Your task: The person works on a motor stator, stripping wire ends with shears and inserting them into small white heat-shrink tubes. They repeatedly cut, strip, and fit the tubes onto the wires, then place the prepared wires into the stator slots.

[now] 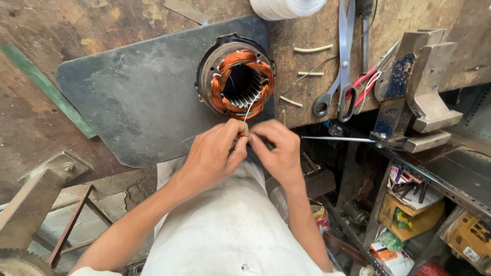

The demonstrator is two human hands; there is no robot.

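Worn wooden workbench, dark metal sheet at front edge. Motor stator with copper windings upon sheet's right end; thin wire pinched between left hand and right hand fingertips. Scissors, vise rightward.

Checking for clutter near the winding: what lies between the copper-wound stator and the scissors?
In the head view, three short pale sleeving pieces lie on the wooden bench between stator and scissors.
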